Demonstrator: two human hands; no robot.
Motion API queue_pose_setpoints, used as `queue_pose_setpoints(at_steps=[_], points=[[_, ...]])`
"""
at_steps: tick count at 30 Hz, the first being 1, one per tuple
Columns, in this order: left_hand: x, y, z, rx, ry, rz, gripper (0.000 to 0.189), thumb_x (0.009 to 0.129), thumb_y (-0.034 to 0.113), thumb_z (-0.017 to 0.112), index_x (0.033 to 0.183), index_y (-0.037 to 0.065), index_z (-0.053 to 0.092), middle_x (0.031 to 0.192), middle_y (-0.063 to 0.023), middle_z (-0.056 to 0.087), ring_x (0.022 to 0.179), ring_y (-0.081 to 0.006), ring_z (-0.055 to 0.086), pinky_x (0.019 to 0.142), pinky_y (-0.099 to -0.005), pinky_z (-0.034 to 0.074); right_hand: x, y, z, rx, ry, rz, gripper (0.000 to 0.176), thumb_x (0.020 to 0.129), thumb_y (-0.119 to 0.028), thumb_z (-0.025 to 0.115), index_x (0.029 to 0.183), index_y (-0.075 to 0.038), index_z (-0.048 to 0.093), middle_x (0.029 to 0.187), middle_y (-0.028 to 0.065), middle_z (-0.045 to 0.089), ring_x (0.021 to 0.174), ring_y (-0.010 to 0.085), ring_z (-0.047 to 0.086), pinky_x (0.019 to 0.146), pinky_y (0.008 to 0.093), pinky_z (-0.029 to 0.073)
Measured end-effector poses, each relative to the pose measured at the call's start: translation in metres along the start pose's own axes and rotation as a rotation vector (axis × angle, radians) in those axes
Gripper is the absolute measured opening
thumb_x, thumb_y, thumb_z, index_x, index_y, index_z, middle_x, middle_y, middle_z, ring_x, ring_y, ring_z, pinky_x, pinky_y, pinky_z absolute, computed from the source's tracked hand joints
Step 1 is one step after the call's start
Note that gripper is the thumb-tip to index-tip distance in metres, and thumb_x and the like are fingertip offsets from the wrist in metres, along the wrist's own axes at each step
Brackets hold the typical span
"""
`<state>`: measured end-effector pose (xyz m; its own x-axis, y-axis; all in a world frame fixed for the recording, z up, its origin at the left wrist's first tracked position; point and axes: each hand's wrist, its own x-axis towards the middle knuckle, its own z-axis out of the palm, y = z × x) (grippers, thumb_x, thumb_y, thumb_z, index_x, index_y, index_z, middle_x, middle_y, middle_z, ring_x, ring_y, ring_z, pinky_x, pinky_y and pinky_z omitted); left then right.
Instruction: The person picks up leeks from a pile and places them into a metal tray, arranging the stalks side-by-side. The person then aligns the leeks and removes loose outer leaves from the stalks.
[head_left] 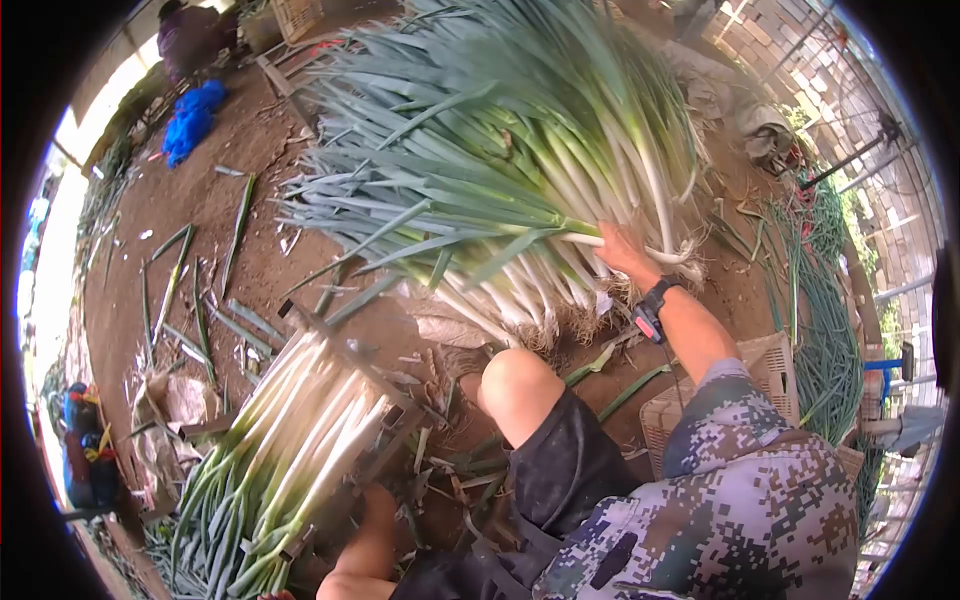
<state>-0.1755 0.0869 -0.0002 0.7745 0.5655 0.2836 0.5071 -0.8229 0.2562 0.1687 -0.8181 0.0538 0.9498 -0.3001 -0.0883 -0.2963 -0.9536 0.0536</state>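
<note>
My right hand (pixel 625 250), a dark watch (pixel 655 308) on its wrist, closes around the white stalks of long green onions at the near side of a big heap. The heap of green onions (pixel 520 140) lies with its leaves toward the upper left and its roots toward my side. Some fingers are hidden behind the hand. In front of my left leg, a bundle of cleaned green onions (pixel 295 410) rests in a low frame (pixel 360 362), white ends up and leaves toward the bottom edge. My left hand is out of sight.
A plastic crate (pixel 770 375) stands beside my right arm. More green leaves (pixel 825 330) lie piled along the right side. Trimmed leaves (pixel 240 230) litter the dirt floor. A blue bag (pixel 192 120) lies at upper left, near another person (pixel 190 38).
</note>
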Motion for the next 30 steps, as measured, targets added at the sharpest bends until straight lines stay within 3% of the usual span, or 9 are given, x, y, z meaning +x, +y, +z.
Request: queue_pose_setpoints(at_steps=[3,6,7,8,9,13,21,27,30], points=[[-0.013,-0.015,0.017,-0.357,-0.044,-0.149,0.042,0.100,0.023,0.057,0.136,0.002,0.051,0.130,-0.0175,0.060,0.121,-0.0326,0.056,0.104,-0.0448,0.043,-0.022,-0.017,-0.024,-0.020,-0.096,-0.103,0.042,0.082,-0.035,0.072,0.116,-0.012,0.065,0.097,0.0157,0.072,0.088,0.0339,0.070,0.079,0.0480,0.055],[-0.026,0.045,0.005,-0.957,0.016,-0.354,0.035,0.102,0.019,0.053,0.134,0.004,0.050,0.124,-0.0099,0.061,0.102,-0.0200,0.065,0.083,-0.0303,0.055,-0.045,-0.043,-0.041,0.212,-0.059,-0.139,0.040,0.080,-0.042,0.076,0.109,-0.014,0.070,0.090,0.0124,0.073,0.081,0.0289,0.071,0.074,0.0459,0.054],[-0.027,0.052,0.005,-0.944,0.038,-0.322,0.033,0.100,0.017,0.059,0.129,0.004,0.055,0.117,-0.0073,0.064,0.090,-0.0186,0.067,0.076,-0.0296,0.056,-0.060,-0.068,-0.071,0.320,-0.111,-0.144,0.040,0.081,-0.040,0.076,0.110,-0.013,0.070,0.088,0.0114,0.073,0.078,0.0264,0.070,0.072,0.0422,0.053],[-0.025,0.065,0.001,-1.448,0.155,-0.539,0.028,0.097,0.018,0.066,0.122,0.006,0.062,0.105,-0.0066,0.068,0.078,-0.0175,0.067,0.069,-0.0301,0.057,-0.058,-0.072,-0.072,0.428,-0.061,-0.261,0.041,0.082,-0.036,0.077,0.112,-0.008,0.069,0.083,0.0118,0.071,0.074,0.0221,0.067,0.069,0.0381,0.051],[-0.021,0.074,0.000,-1.501,0.196,-0.669,0.021,0.097,0.020,0.068,0.114,0.008,0.067,0.093,-0.0047,0.070,0.073,-0.0161,0.067,0.067,-0.0307,0.058,-0.062,-0.086,-0.083,0.481,-0.040,-0.294,0.042,0.083,-0.035,0.078,0.111,-0.005,0.069,0.081,0.0105,0.069,0.073,0.0199,0.065,0.069,0.0359,0.051],[-0.031,0.077,0.004,-1.605,0.130,-0.673,0.016,0.096,0.022,0.070,0.106,0.009,0.069,0.086,-0.0029,0.072,0.069,-0.0146,0.068,0.064,-0.0317,0.059,-0.084,-0.155,-0.149,0.772,-0.062,-0.395,0.044,0.086,-0.033,0.080,0.106,0.004,0.067,0.078,0.0060,0.066,0.073,0.0134,0.060,0.068,0.0301,0.049],[-0.045,0.078,0.014,-1.531,0.118,-0.779,0.017,0.096,0.019,0.070,0.106,0.006,0.070,0.087,-0.0049,0.073,0.071,-0.0152,0.071,0.062,-0.0291,0.061,-0.165,-0.343,-0.252,0.874,-0.069,-0.705,0.033,0.088,-0.028,0.079,0.103,0.000,0.068,0.081,0.0016,0.066,0.075,0.0093,0.060,0.071,0.0264,0.048],[-0.045,0.087,-0.001,-1.416,0.023,-0.757,0.019,0.095,0.018,0.071,0.107,0.004,0.070,0.089,-0.0049,0.072,0.073,-0.0136,0.069,0.066,-0.0266,0.059,-0.188,-0.489,-0.224,0.873,-0.163,-1.032,0.026,0.089,-0.023,0.077,0.109,-0.007,0.072,0.085,-0.0018,0.068,0.076,0.0085,0.061,0.070,0.0260,0.048],[-0.044,0.096,-0.019,-1.337,-0.093,-0.614,0.022,0.097,0.018,0.069,0.112,0.001,0.069,0.094,-0.0062,0.071,0.079,-0.0136,0.066,0.074,-0.0268,0.056,-0.222,-0.562,-0.173,0.737,0.050,-1.254,0.031,0.088,-0.032,0.076,0.108,-0.009,0.069,0.083,0.0059,0.068,0.070,0.0162,0.065,0.061,0.0347,0.055]])
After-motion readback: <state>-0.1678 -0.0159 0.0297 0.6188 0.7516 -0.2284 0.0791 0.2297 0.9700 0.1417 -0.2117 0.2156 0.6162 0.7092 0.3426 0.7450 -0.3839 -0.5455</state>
